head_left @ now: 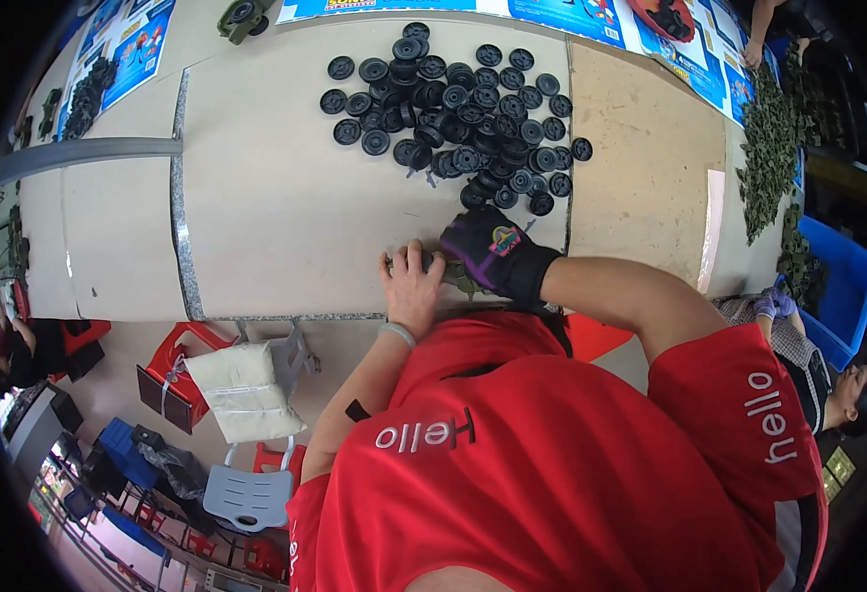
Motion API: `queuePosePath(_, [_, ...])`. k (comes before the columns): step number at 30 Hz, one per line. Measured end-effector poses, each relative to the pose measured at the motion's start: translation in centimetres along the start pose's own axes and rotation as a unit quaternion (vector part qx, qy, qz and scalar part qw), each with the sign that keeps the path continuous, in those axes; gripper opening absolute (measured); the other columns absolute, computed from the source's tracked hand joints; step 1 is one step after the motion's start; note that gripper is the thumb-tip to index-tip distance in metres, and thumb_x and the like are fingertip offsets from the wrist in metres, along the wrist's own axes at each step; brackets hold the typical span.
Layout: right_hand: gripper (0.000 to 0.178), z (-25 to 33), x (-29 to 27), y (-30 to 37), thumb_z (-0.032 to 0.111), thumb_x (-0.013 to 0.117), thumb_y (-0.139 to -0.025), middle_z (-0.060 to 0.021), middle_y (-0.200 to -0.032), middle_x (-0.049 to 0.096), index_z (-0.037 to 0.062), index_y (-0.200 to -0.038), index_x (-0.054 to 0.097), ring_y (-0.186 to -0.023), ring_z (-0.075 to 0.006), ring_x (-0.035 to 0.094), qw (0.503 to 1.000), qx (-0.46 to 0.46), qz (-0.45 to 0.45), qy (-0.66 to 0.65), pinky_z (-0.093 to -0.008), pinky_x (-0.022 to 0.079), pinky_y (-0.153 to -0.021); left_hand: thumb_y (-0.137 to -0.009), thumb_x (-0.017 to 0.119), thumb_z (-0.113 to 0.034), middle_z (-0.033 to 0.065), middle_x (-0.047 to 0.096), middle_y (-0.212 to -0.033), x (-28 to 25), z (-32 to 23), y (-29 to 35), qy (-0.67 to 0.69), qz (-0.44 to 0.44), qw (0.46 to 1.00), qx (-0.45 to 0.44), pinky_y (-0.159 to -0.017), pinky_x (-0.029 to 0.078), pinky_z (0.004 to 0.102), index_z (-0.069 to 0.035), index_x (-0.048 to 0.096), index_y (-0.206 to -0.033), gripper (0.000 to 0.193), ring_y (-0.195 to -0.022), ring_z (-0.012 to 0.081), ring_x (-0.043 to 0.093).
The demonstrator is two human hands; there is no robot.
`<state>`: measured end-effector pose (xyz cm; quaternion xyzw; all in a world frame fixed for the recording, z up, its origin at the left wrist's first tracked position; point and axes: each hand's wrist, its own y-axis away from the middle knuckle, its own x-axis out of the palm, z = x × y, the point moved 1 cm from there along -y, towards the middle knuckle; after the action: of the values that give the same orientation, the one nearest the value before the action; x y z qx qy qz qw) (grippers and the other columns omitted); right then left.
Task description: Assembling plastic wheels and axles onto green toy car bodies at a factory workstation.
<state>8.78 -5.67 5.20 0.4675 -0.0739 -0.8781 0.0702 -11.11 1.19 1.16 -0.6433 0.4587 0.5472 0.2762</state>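
Observation:
Close to the near edge of the table, my left hand (416,286) is bare, its fingers curled over an olive-green plastic part (465,280). My right hand (498,255), in a black and purple glove, is closed on the same part from the other side. Most of the part is covered by my fingers, so its full shape cannot be made out. Just beyond my hands spreads a heap of black toy wheels (453,99), some flat, some tipped against each other. A few small grey pieces (431,178) lie at the heap's near side.
A grey metal bar (88,156) juts in from the left. At the far left edge sits a green toy vehicle (246,18). Blue printed sheets (552,15) line the far side. Small green parts (769,148) are piled at right, near a co-worker (798,345) and a blue bin (841,281).

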Motion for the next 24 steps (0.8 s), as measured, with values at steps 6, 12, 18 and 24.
queuePosePath(6, [0.029,-1.4,0.4,-0.2,0.019,0.069,-0.084,-0.0175,-0.104,0.071,0.0097,-0.112,0.069,-0.102,-0.0385,0.069,0.999,0.04,-0.007,-0.033,-0.0489,0.055,-0.087,-0.076,0.089,-0.032,0.014,0.048,-0.147,-0.5,-0.1,-0.5,0.026,0.015,1.0,-0.008,-0.119,0.031,0.0624,-0.023,0.064,-0.132,0.062,-0.135,0.0362,0.048])
queuePosePath(12, [0.027,-0.6,1.7,0.8,0.021,0.07,-0.083,-0.0181,-0.1,0.069,0.0083,-0.107,0.069,-0.097,-0.04,0.068,0.978,0.195,-0.079,-0.003,-0.0494,0.054,-0.083,-0.076,0.089,-0.031,0.0136,0.049,-0.145,0.1,-0.4,-0.1,0.002,0.013,1.0,-0.011,-0.118,0.031,0.0623,-0.022,0.065,-0.131,0.061,-0.133,0.0356,0.049])
queuePosePath(18, [0.024,-2.0,0.6,0.1,0.025,0.064,-0.091,-0.0156,-0.1,0.07,0.0106,-0.109,0.07,-0.095,-0.037,0.07,0.996,-0.085,-0.031,0.02,-0.0482,0.055,-0.083,-0.075,0.09,-0.031,0.0131,0.049,-0.144,-1.3,-1.6,-0.5,-0.005,-0.007,1.0,-0.028,-0.116,0.034,0.058,-0.022,0.064,-0.132,0.062,-0.131,0.034,0.049])
queuePosePath(24, [0.018,-3.4,1.5,1.0,0.014,0.064,-0.095,-0.0174,-0.098,0.069,0.0052,-0.11,0.068,-0.093,-0.0365,0.069,0.974,-0.008,-0.209,-0.082,-0.0457,0.055,-0.082,-0.072,0.091,-0.029,0.0137,0.051,-0.141,-2.1,-0.8,-0.5,0.056,0.004,0.997,-0.056,-0.112,0.04,0.0528,-0.021,0.064,-0.133,0.067,-0.127,0.0359,0.053])
